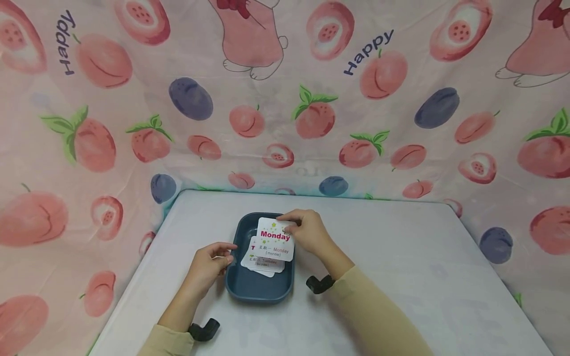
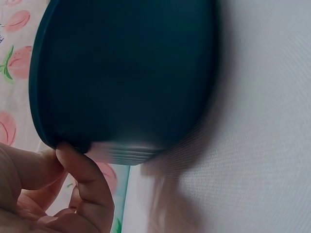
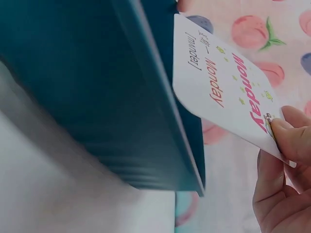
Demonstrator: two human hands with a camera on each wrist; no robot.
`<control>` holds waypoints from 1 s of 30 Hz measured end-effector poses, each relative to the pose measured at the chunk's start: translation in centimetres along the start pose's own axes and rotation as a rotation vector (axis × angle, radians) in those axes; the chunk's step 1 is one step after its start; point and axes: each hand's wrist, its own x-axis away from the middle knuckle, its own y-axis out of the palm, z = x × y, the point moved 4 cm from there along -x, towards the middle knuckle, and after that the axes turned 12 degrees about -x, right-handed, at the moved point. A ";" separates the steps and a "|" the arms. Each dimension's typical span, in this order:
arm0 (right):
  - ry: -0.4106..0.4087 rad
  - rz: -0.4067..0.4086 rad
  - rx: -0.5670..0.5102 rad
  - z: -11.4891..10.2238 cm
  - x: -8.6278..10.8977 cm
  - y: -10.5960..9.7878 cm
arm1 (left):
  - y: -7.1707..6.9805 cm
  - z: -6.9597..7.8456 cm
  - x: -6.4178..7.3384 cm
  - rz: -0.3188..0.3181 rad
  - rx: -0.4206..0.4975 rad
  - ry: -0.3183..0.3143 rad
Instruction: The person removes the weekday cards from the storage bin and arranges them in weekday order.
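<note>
A white card printed "Monday" (image 1: pixel 275 247) is pinched at its upper right corner between the thumb and fingers of my right hand (image 1: pixel 308 231). In the right wrist view the Monday card (image 3: pixel 214 82) tilts over the rim of a dark blue tray (image 3: pixel 160 87). Below it, several more white cards (image 1: pixel 262 269) lie stacked inside the tray (image 1: pixel 258 291); one reads "Tuesday". My left hand (image 1: pixel 207 267) pinches the tray's left rim between thumb and fingers, as the left wrist view shows with the hand (image 2: pixel 63 189) at the rim.
The tray stands on a white-covered table (image 1: pixel 401 277). Behind and to the left hangs a pink cloth (image 1: pixel 276 99) printed with peaches and plums. A black curved piece sits at each wrist, the right one (image 1: pixel 319 284) beside the tray.
</note>
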 end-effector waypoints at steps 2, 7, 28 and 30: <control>-0.013 0.012 0.001 -0.1 -0.1 -0.5 | 0.0 0.0 0.0 0.001 -0.001 -0.003; -0.033 0.022 -0.021 -0.3 -0.3 -1.9 | -0.1 0.1 0.1 -0.003 0.001 -0.005; 0.053 0.081 0.000 2.4 0.3 -8.1 | 0.0 0.2 0.0 -0.014 -0.001 -0.021; 0.042 0.076 0.011 2.7 0.4 -8.5 | -0.1 0.2 0.0 -0.016 0.000 -0.020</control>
